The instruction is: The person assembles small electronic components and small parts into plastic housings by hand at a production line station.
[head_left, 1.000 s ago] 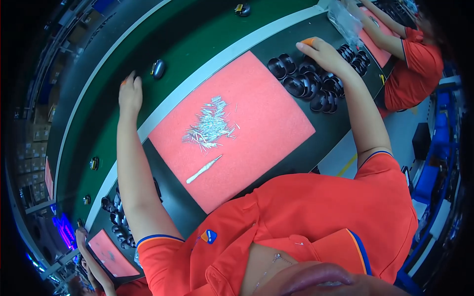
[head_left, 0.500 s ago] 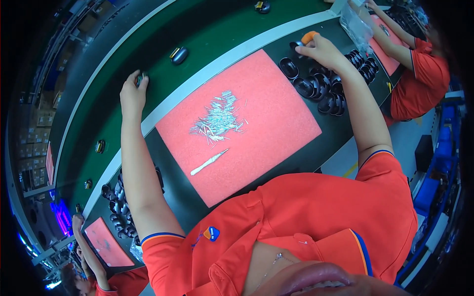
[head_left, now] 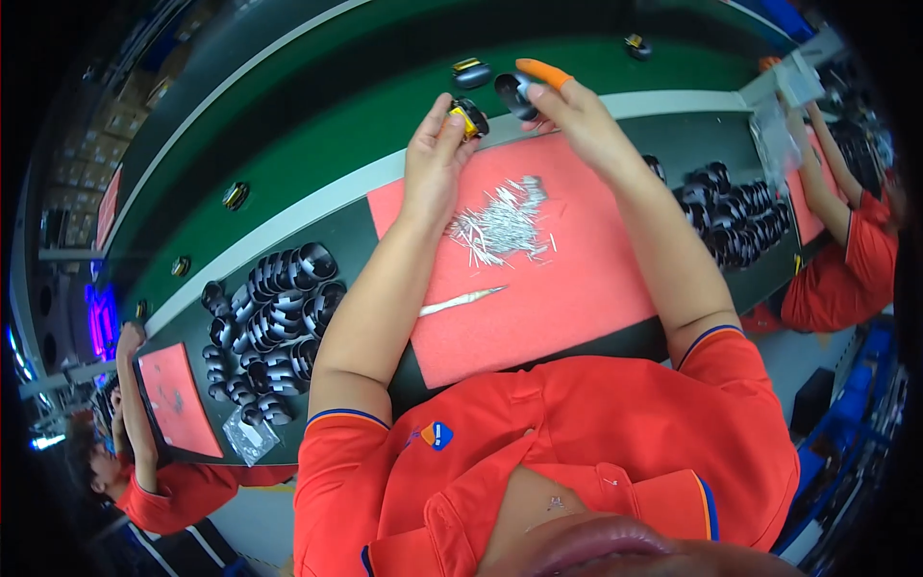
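My left hand [head_left: 437, 159] grips a small black rounded assembly [head_left: 471, 115] with a yellow part on its side, above the far edge of the pink foam mat [head_left: 577, 260]. Close to its right, my right hand [head_left: 582, 120] holds a hollow dark oval shell [head_left: 512, 94] between thumb and fingers. An orange finger cover [head_left: 543, 73] sits on one finger, stretched out past the shell. The shell and the assembly are apart. Below the hands, a pile of thin silvery strips [head_left: 505, 223] lies on the mat. Pale pointed tweezers [head_left: 461, 300] rest nearer to me.
Several dark shells [head_left: 279, 317] stand in rows on the left, more shells [head_left: 735, 216] on the right. Along the green conveyor [head_left: 336, 135] sit similar assemblies, one just beyond my hands [head_left: 471, 74]. Co-workers in red sit at both sides, each by a pink mat.
My left hand has brought the assembly from the belt toward the middle. My right hand has come left from the shells, carrying one shell. The view has shifted.
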Motion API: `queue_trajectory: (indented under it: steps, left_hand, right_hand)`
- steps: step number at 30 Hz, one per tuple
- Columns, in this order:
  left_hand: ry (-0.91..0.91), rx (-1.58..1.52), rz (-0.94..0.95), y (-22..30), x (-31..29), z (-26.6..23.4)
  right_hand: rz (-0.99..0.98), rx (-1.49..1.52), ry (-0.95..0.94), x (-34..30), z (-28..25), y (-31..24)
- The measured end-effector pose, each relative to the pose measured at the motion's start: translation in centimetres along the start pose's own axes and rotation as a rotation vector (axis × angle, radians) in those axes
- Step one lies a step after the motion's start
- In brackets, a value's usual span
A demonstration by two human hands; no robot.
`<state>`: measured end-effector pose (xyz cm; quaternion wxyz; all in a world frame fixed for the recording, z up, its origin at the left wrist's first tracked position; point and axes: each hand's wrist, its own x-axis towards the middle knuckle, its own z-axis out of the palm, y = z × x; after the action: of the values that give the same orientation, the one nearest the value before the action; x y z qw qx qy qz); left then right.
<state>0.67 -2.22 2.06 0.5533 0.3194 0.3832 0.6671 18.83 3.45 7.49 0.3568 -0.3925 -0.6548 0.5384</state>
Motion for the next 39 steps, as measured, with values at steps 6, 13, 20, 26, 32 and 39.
queue_trajectory:
  steps: [6, 13, 20, 26, 32, 39]
  left_hand:
    - [-0.021, 0.014, -0.013, 0.1, -0.3, 0.2]
    - [0.015, 0.022, -0.063, 0.1, -0.2, 0.4]
    - [-0.038, 0.025, -0.031, -0.5, 0.1, 0.3]
    - [-0.040, 0.007, -0.033, -0.5, 0.1, 0.3]
    - [-0.022, -0.002, -0.041, -0.2, -0.2, 0.3]
    - [-0.083, -0.021, -0.062, -0.7, 0.2, 0.6]
  right_hand:
    - [-0.169, -0.202, 0.184, 0.4, 2.9, 1.6]
    - [-0.372, -0.340, 0.251, -0.2, 3.6, 2.1]
    - [-0.359, -0.367, 0.268, 0.3, 3.5, 2.9]
    - [-0.319, -0.355, 0.271, 0.3, 3.4, 2.6]
    - [-0.191, -0.401, 0.238, 0.1, 3.5, 1.8]
    - [-0.094, -0.130, 0.081, 0.8, 1.5, 4.1]
